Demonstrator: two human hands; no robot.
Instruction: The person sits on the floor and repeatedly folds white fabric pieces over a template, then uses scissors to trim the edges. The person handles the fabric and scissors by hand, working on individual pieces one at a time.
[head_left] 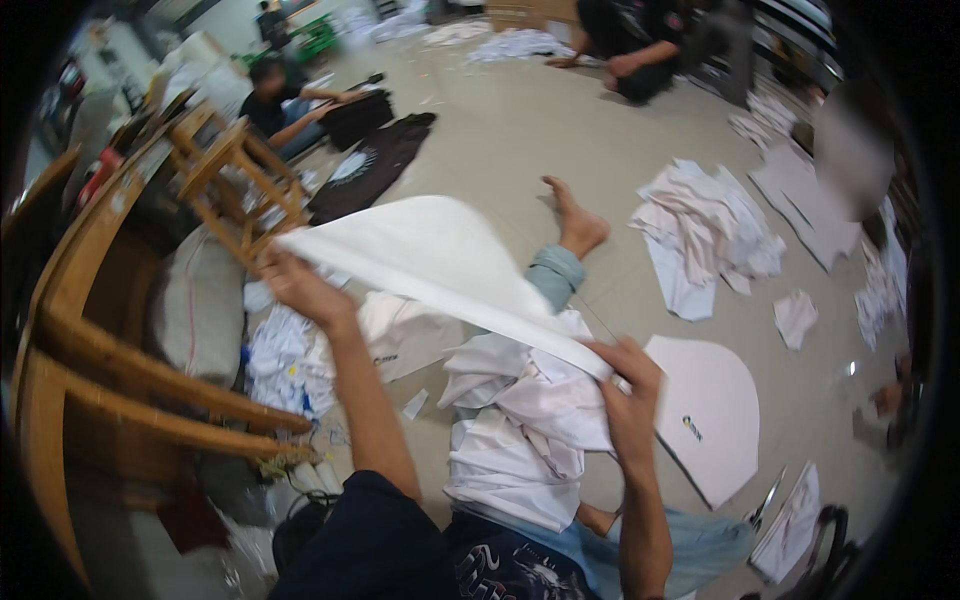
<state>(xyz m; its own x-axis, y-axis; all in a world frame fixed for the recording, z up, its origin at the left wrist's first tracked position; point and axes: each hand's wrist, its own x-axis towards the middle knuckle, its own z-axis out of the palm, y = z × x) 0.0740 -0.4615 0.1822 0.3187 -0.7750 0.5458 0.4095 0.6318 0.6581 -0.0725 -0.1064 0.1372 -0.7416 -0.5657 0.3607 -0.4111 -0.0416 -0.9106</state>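
A white fabric piece [430, 250] is stretched diagonally in front of me. My left hand [298, 280] is closed on its far left end and my right hand [630, 390] grips the lower right end. More crumpled white cloths [510, 440] lie over my legs, below the held piece. To the right, a flat pale curved piece [705, 415] with a small printed mark rests on the floor. Scissors [762, 505] lie beyond it, beside a small white cloth bundle [790, 520].
Wooden furniture [70, 400], a stool [225, 170] and a sack [200, 300] stand on the left. A seated person [275, 115] with dark cloth is at the back left, another [630, 50] at the top. Fabric heaps [700, 230] lie on the floor; another person's hand [885, 400] shows far right.
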